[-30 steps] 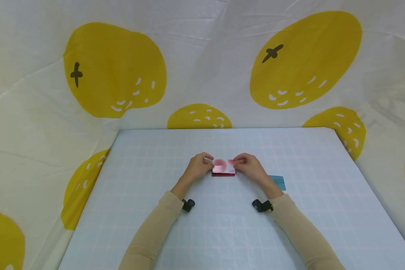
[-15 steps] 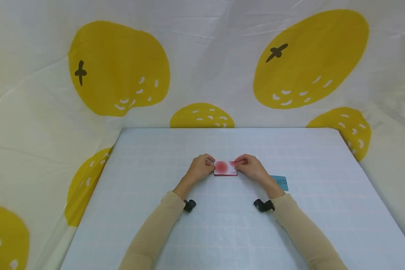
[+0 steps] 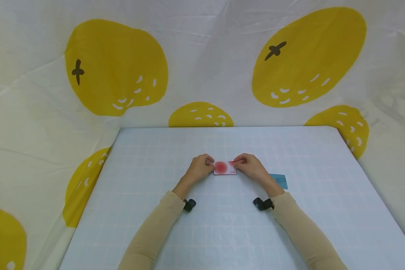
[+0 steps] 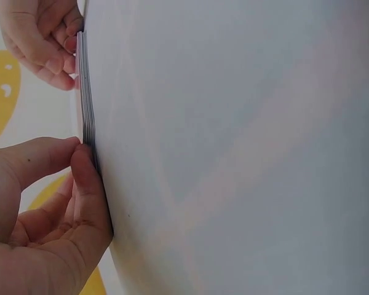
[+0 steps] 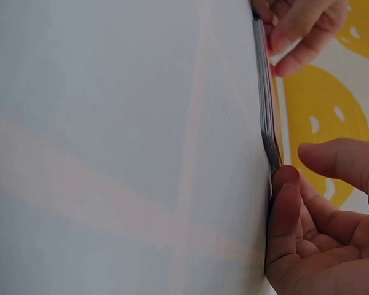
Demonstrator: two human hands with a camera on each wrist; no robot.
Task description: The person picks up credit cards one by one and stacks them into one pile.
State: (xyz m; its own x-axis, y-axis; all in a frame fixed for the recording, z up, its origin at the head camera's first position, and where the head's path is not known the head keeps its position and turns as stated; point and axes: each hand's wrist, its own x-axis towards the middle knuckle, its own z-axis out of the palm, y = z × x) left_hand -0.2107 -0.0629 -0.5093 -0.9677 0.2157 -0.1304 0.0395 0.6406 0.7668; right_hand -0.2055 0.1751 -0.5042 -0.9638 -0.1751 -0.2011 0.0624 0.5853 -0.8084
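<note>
A small stack of cards (image 3: 221, 168) lies on the table, its top card white with a red circle. My left hand (image 3: 199, 167) grips the stack's left end, two fingertips meeting at its edge in the left wrist view. At the right end, my right hand (image 3: 251, 167) holds the stack with bent fingers against its edge. The right wrist view shows one digit of that hand raised a little away from the cards. Seen edge-on there, several thin layers (image 5: 265, 98) sit closely lined up.
A teal card (image 3: 281, 181) lies flat beside my right wrist, partly hidden by the forearm. The table (image 3: 216, 232) wears a pale checked cover. Behind it hangs a white cloth (image 3: 206, 56) with yellow fruit prints.
One second ago the white card stood tilted above a red card showing along the near edge. It has come down and lines up with the stack, covering the red. Both hands stayed at the ends.
</note>
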